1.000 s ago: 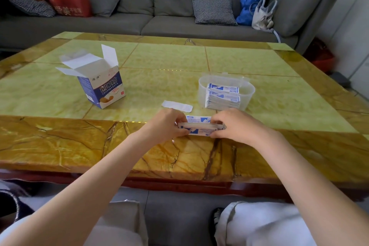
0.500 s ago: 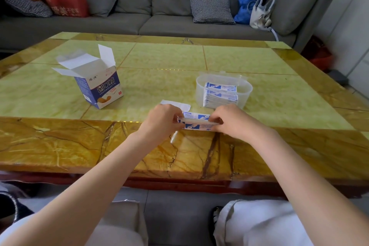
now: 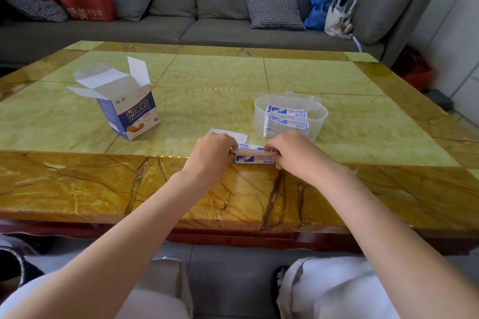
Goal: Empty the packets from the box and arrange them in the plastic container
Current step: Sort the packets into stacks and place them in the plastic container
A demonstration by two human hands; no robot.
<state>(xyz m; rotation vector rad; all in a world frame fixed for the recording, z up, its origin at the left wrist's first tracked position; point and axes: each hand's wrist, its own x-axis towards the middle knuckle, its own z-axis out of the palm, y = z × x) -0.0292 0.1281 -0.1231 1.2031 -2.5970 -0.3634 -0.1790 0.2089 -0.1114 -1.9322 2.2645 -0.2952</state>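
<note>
We see a blue-and-white box (image 3: 129,111) on a veined yellow-green table (image 3: 207,77) (grey sofa (image 3: 181,8), houndstooth cushion (image 3: 274,10) behind).

Grey sofa (image 3: 207,8) behind marble table (image 3: 77,189)

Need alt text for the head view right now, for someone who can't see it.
Both hands, left and right, pinch a small stack of packets by its ends at the near edge of a table. Just beyond stands a clear container holding more packets, with the open box to the left.
</note>
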